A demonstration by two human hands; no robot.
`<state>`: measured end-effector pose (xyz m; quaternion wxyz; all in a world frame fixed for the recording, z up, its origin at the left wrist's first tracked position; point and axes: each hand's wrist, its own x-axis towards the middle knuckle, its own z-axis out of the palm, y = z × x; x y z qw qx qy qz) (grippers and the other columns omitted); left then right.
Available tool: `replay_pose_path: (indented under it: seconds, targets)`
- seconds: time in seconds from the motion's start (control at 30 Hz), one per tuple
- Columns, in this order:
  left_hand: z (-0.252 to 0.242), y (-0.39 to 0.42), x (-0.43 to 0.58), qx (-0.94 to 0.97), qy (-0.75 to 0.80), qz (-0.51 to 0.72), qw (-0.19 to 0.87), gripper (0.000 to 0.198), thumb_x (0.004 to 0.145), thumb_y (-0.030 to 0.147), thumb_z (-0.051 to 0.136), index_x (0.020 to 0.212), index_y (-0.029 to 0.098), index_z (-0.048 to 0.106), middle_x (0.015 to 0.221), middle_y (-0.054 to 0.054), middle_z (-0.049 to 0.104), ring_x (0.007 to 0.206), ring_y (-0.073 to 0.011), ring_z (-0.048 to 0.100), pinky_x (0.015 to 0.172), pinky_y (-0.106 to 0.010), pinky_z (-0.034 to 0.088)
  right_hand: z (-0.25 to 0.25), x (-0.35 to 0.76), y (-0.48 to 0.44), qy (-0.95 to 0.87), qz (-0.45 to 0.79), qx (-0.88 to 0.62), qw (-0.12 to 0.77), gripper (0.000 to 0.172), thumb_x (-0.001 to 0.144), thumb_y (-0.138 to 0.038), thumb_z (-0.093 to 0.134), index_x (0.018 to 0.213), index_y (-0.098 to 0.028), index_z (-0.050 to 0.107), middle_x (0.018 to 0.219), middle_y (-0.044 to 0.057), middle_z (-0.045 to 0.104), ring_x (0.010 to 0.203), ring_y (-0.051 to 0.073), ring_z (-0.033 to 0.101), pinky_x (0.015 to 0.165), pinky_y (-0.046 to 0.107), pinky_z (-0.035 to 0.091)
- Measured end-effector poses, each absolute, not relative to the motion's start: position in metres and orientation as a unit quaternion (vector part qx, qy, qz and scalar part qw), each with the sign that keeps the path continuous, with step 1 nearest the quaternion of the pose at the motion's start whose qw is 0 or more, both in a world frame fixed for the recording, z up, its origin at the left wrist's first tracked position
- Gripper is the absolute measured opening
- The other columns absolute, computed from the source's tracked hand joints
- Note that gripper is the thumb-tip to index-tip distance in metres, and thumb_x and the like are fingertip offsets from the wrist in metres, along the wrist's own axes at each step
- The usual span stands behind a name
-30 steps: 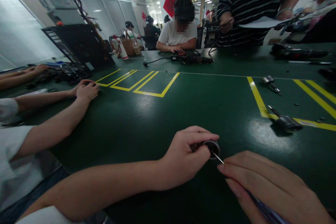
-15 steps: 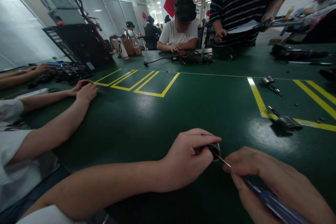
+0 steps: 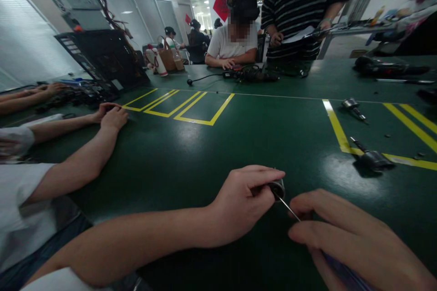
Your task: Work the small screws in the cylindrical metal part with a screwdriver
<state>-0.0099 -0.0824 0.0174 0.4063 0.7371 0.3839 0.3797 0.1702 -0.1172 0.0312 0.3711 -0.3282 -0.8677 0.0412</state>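
The left hand [image 3: 239, 207] pinched a small metal cup [image 3: 281, 189] between thumb and fingers, toward the near edge of the counter [image 3: 205, 159], its open mouth facing right. The right hand [image 3: 358, 236] gripped a screwdriver [image 3: 289, 210], the thin shaft reaching into that mouth. Toward the counter's right edge, a stemmed metal piece [image 3: 375, 161] lay across yellow tape [image 3: 336, 129].

The left forearm [image 3: 150, 227] slanted across the near edge of the bench [image 3: 191, 159], ending in the left hand [image 3: 244, 204], its index finger stretched over the thumb in a pinch. The right hand [image 3: 355, 236] faced it, near but apart, fingers [image 3: 324, 204] bent toward its thumb.
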Motion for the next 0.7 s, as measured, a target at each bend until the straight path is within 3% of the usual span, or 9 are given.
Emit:
replay_pose_path:
  seconds: [0.23,0.43,0.7]
  targets:
    - [0.015,-0.082,-0.01,0.735,0.391,0.377,0.406,0.039,0.076,0.004,0.043,0.108,0.013,0.064,0.105,-0.007,0.065,0.094,-0.0136,0.062,0.084,-0.024,0.051,0.022,0.166,-0.123,-0.861,0.022,-0.353,0.365,0.018,0.08,-0.014,0.047,0.091,-0.021,0.059,0.079,0.003,0.067,0.067,0.017,0.064,0.058,0.026,0.053]
    - [0.015,-0.083,-0.01,0.732,0.391,0.376,0.412,0.038,0.077,0.005,0.044,0.109,0.01,0.063,0.108,-0.009,0.065,0.096,-0.0148,0.062,0.085,-0.025,0.052,0.022,0.168,-0.118,-0.858,0.041,-0.334,0.389,0.02,0.076,-0.008,0.043,0.073,-0.023,0.056,0.065,0.0,0.062,0.055,0.013,0.061,0.046,0.022,0.048]
    - [0.016,-0.082,-0.01,0.715,0.408,0.384,0.417,0.038,0.076,0.006,0.046,0.109,0.011,0.064,0.113,-0.01,0.064,0.104,-0.018,0.061,0.091,-0.029,0.05,0.033,0.17,-0.118,-0.873,0.018,-0.315,0.372,0.03,0.082,-0.011,0.037,0.075,-0.024,0.064,0.072,0.003,0.065,0.055,0.013,0.058,0.039,0.02,0.042]
